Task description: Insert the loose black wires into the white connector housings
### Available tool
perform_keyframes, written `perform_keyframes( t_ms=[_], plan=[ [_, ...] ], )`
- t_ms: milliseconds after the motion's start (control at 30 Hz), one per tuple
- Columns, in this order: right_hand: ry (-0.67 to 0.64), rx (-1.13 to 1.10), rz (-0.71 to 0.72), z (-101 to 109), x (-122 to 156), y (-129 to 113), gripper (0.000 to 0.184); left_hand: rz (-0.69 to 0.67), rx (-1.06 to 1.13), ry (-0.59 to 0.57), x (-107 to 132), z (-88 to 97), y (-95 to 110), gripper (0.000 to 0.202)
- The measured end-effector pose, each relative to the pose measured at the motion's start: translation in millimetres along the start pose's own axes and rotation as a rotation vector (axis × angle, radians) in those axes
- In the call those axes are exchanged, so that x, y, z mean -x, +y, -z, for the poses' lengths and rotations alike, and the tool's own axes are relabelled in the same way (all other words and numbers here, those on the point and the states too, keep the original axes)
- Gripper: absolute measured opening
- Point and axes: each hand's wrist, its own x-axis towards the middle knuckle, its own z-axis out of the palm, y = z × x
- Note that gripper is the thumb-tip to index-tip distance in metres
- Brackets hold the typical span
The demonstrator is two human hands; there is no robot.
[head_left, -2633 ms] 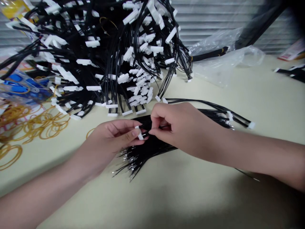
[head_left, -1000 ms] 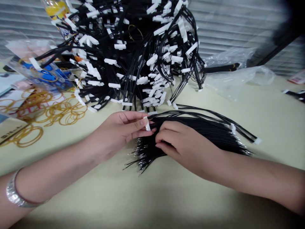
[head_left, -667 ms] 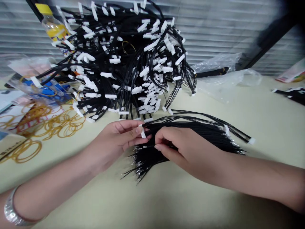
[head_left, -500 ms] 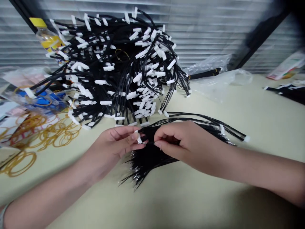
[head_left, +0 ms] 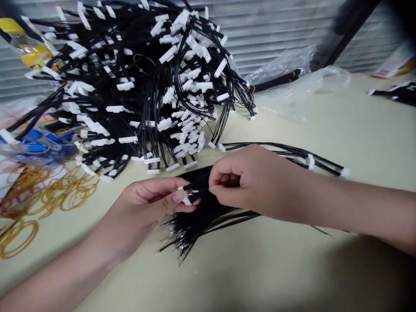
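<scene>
My left hand [head_left: 159, 201] pinches a small white connector housing [head_left: 185, 196] between thumb and fingers, and black wires run from it to the right. My right hand [head_left: 247, 177] is closed in a pinch on a thin black wire [head_left: 203, 190]. The wire's silvery terminal points at the housing; whether they touch I cannot tell. Beneath both hands lies a bundle of loose black wires [head_left: 208, 212] with bare metal terminals at its left end. Behind my right hand, finished-looking wires with white connectors [head_left: 345, 172] stretch to the right.
A large heap of black cable harnesses with white connectors [head_left: 125, 86] fills the back left. Yellow rubber bands [head_left: 61, 190], a bag with blue items [head_left: 35, 145] and a yellow-capped bottle [head_left: 32, 50] are at left. Clear plastic bags [head_left: 292, 99] lie behind, near the blinds [head_left: 276, 30].
The view has shifted, so the heap appears further left and higher. Between my hands, the wire's terminal now shows inside the gap beside the housing. Both hands keep their pinches.
</scene>
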Motion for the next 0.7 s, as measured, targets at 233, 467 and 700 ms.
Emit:
perform_keyframes(
  t_ms=[233,467,700],
  plan=[
    [0.033,0.186,0.085,-3.2,-2.4,-1.5,0.015,0.011,0.017,0.011,-1.3,-3.2,-0.5,0.025],
    [0.063,0.265,0.146,-7.5,-2.1,-3.4,0.017,0.043,-0.003,0.018,1.3,1.2,-3.3,0.026],
    [0.054,0.167,0.093,-15.0,-0.8,-2.0,0.016,0.034,-0.032,-0.017,-1.9,3.9,-6.2,0.024]
  ],
)
